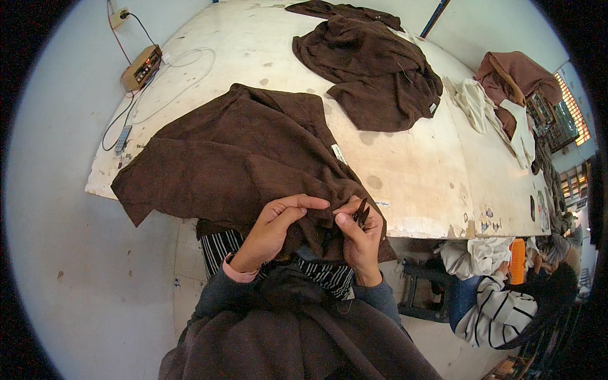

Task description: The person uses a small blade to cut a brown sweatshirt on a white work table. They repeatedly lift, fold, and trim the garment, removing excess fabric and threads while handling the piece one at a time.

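A dark brown garment (215,145) is spread over the near edge of the table, its lower part hanging down in front of me. My left hand (275,225) grips the cloth near its right end, with the index finger stretched toward my right hand. My right hand (361,231) has dark thread snips (361,213) tucked in it, blades pointing up past the thumb. Its thumb and index finger also pinch the cloth close to the left fingertip. Whether a thread lies between the fingertips is too small to tell. A white label (339,154) shows on the garment's edge.
More brown garments (373,69) lie farther back on the pale table (418,190). A radio-like box (141,68), cables and a grey remote (123,138) are at the left. White cloth (475,104) lies at the right. A person in a striped top (497,310) sits at the lower right.
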`<state>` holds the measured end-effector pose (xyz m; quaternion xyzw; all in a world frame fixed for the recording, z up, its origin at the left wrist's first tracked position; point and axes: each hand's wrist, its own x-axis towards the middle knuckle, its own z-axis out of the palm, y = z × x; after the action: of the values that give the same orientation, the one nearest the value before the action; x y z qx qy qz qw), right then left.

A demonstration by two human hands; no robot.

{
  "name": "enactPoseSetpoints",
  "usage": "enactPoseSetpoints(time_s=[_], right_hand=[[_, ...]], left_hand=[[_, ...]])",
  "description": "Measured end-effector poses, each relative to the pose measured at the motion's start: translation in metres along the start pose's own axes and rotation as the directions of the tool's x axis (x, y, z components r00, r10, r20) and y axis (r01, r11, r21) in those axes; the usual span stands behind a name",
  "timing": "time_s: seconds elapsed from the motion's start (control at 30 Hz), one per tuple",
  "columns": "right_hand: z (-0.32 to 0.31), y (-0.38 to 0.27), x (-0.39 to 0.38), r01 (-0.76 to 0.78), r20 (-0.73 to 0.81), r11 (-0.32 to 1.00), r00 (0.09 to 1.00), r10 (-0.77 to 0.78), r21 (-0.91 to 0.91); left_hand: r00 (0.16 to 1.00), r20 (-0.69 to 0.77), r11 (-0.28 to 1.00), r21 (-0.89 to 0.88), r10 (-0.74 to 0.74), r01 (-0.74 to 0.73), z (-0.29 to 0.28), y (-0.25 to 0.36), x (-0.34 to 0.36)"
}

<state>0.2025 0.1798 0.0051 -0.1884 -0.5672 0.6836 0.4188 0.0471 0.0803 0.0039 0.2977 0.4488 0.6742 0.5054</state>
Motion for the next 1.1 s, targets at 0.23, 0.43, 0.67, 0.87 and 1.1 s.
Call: enactPoseSetpoints(time_s=[0.23, 0.43, 0.67, 0.87, 1.1], right_hand=[[-0.009, -0.002, -0.007, -0.103, 0.023, 0.977, 0.995, 0.101, 0.185], [-0.017, -0.005, -0.006, 0.324, 0.248, 0.929, 0.929, -0.275, -0.18], [-0.005, -0.007, -0.009, 0.492, 0.279, 0.521, 0.856, -0.435, -0.697], [-0.013, -0.015, -0.021, 0.292, 0.176, 0.936, 0.95, -0.259, -0.197], [-0.006, -0.024, -0.017, 0.392, 0.182, 0.501, 0.891, -0.417, -0.772]], left_hand=[[0.999, 0.037, 0.988, -0.156, 0.016, -0.01, -0.009, -0.01, 0.002], [0.998, -0.055, 0.996, -0.084, -0.025, 0.02, -0.003, -0.007, -0.001], [0.997, -0.071, 0.998, 0.061, 0.03, -0.026, 0.0, -0.004, -0.003], [0.997, -0.083, 0.999, -0.043, -0.005, 0.001, -0.004, -0.005, 0.0], [0.993, -0.119, 0.994, -0.108, 0.014, -0.027, -0.003, -0.005, -0.002]])
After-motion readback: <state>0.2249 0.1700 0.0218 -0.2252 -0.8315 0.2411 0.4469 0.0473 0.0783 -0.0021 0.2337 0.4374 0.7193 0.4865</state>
